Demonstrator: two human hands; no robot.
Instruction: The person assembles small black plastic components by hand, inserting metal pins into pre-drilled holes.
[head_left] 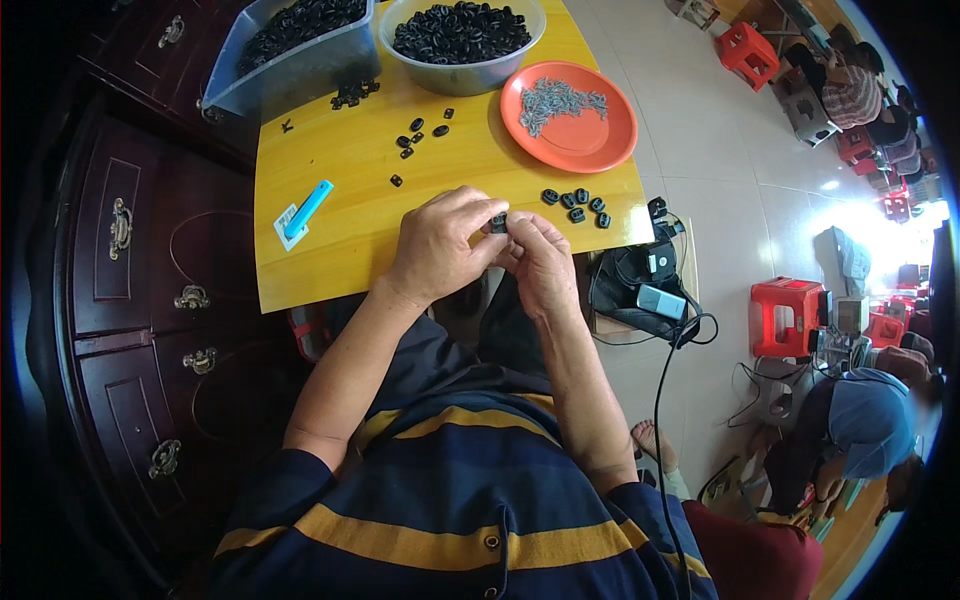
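Near the front edge of the yellow table, my two hands meet over a small black cord lock. My left hand pinches it between thumb and forefinger from the left. On its right side, the thumb and fingers of my right hand close on the same piece; its underside is hidden by my fingers. Just right of my hands lie several black oval cord locks with two holes each. Farther off, loose black oval and square parts are scattered on the wood.
An orange plate holds small grey springs. Behind stand a clear bowl and a bluish bin, both full of black parts. A blue-handled tool lies left. Dark cabinets flank the table; bag and cables hang right.
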